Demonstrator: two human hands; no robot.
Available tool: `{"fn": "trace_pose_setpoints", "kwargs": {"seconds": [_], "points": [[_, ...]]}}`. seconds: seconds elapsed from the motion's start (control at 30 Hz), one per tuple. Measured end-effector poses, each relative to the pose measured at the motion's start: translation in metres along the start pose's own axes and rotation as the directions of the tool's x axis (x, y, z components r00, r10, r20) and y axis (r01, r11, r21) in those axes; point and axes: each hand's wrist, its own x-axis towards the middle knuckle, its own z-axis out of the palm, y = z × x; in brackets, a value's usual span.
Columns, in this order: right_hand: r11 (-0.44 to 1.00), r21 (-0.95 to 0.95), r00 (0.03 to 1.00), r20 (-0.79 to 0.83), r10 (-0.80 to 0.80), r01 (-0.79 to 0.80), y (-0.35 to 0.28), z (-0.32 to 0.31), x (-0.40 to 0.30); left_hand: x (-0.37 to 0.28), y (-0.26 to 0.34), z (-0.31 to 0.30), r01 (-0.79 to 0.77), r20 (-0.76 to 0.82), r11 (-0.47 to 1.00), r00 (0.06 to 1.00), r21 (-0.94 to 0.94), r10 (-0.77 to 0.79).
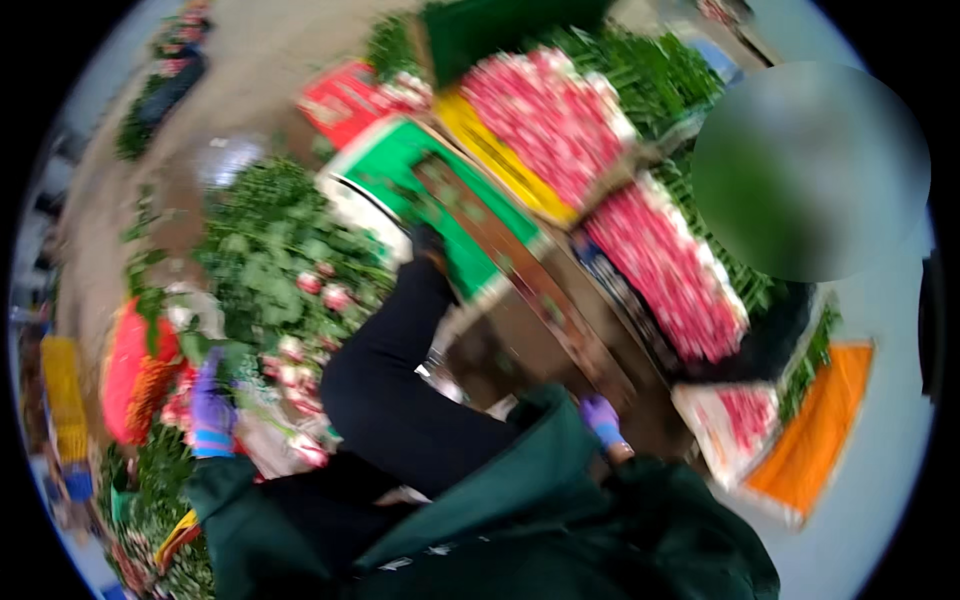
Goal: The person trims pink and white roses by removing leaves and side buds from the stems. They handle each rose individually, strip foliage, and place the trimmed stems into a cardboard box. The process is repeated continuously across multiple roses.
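My left hand (211,403), in a purple glove with a blue cuff, is among cut roses at the left. Its fingers point up beside a green leafy stem, and blur hides whether they grip it. Pink-and-white roses (304,397) lie just right of it, above a large heap of leafy stems (259,247). Lower right of centre, my right hand (600,418), also gloved in purple, hangs beside the end of a brown wooden plank (540,300). I cannot make out anything in it. My bent leg (405,375) in black trousers lies between the two hands.
The plank crosses a green panel (469,199). Beyond it stand tightly packed pink rose bunches (540,120) behind a yellow panel (502,161), and more roses (667,277) to the right. Orange sheeting (814,439) is at far right; red wrapping (131,382) lies left.
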Motion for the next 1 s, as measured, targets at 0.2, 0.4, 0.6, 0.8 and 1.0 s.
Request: {"fn": "trace_pose_setpoints", "kwargs": {"seconds": [0.2,0.4,0.6,0.8,1.0], "points": [[0.825,0.003,0.821,-0.096,0.563,-0.565,0.123,0.037,-0.013,0.028,-0.027,-0.032,-0.053,0.107,0.976,0.994,0.211,0.031],[0.834,0.054,0.824,-0.135,0.551,-0.549,0.147,0.079,-0.028,0.026,-0.021,-0.043,-0.017,-0.063,0.951,0.997,0.31,0.038],[0.82,0.237,0.837,-0.044,0.545,-0.521,0.179,0.102,0.023,0.041,-0.009,-0.028,0.005,-0.248,0.984,0.968,0.179,0.04],[0.665,0.599,0.879,0.154,0.451,-0.446,0.144,0.112,0.081,0.039,-0.022,-0.038,-0.174,-0.197,0.82,0.924,0.546,0.327],[0.821,0.38,0.905,0.177,0.387,-0.426,0.087,0.066,0.078,0.012,0.004,0.055,-0.089,-0.378,0.996,0.922,0.016,0.088]]}}
